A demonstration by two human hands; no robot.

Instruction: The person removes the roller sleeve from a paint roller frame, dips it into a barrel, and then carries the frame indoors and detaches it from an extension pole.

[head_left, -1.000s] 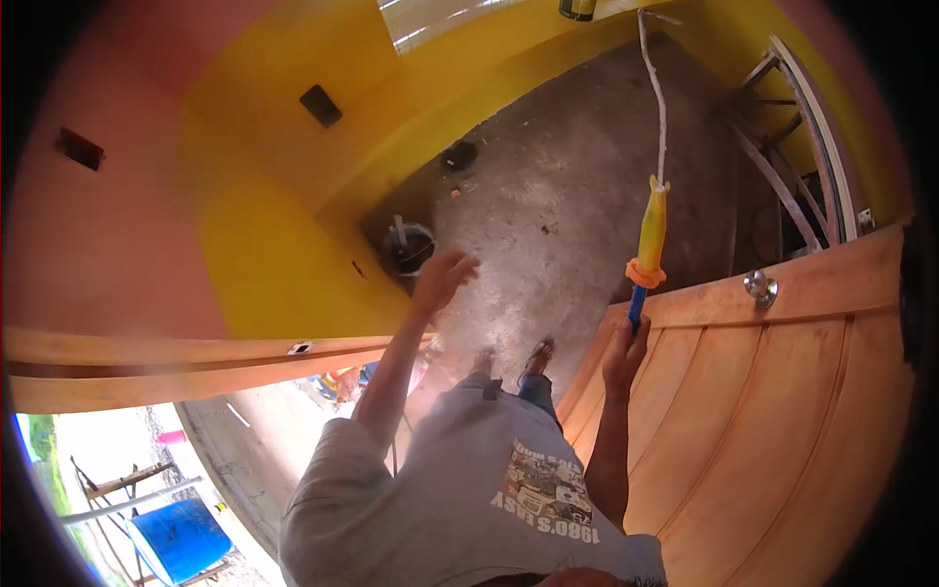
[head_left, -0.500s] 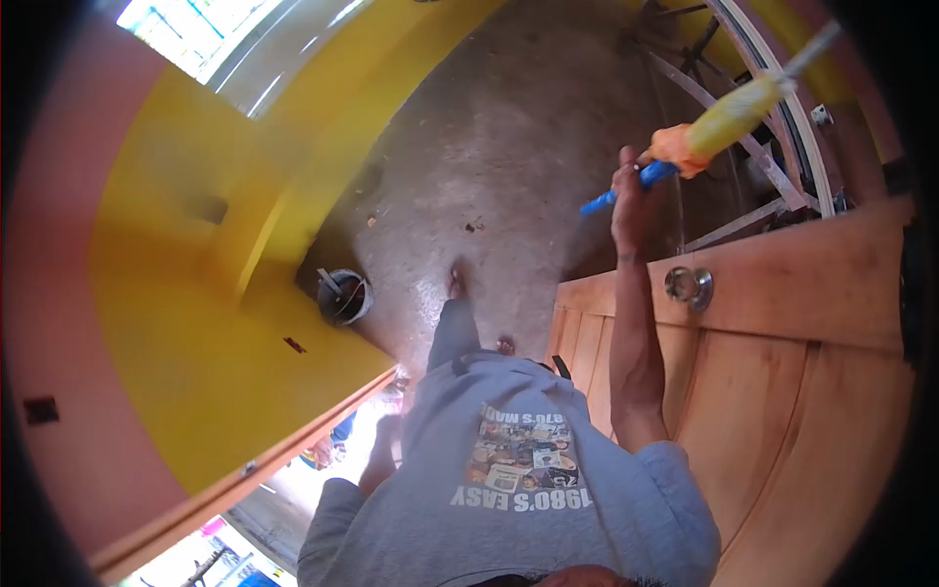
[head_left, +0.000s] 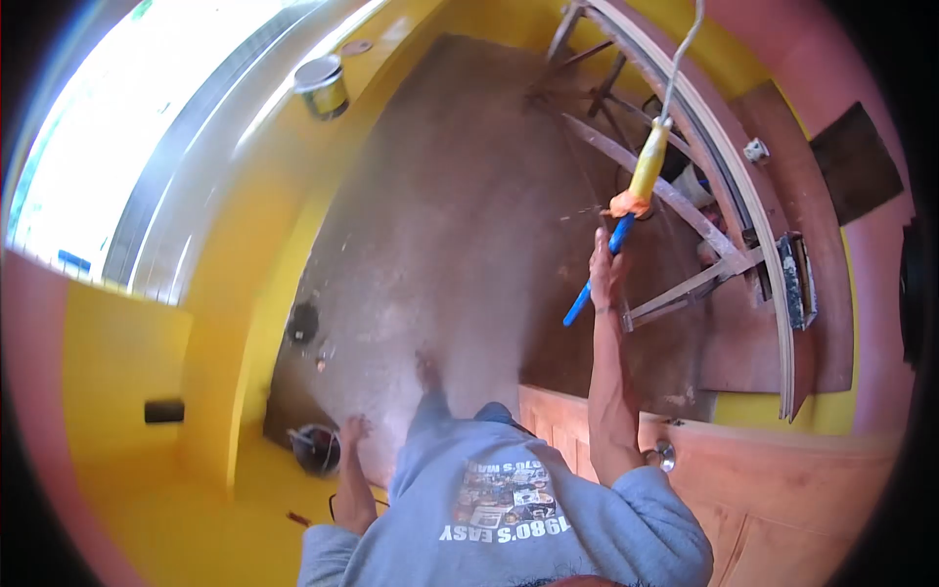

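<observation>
Right hand point(head_left: 605, 272) around slim blue handle point(head_left: 577, 304)

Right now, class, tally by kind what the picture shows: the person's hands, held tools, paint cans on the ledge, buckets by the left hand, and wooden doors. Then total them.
Hands: 2, left hand and right hand
Yellow-handled rod on a blue stick: 1
Paint can: 1
Bucket: 1
Wooden door: 1
Total: 6

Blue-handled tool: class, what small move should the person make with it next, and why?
Probably bring the left hand across to the blue-handled tool to steady it: only the right hand holds it, its thin rod runs past the picture's top edge, and the left hand looks empty.
</observation>
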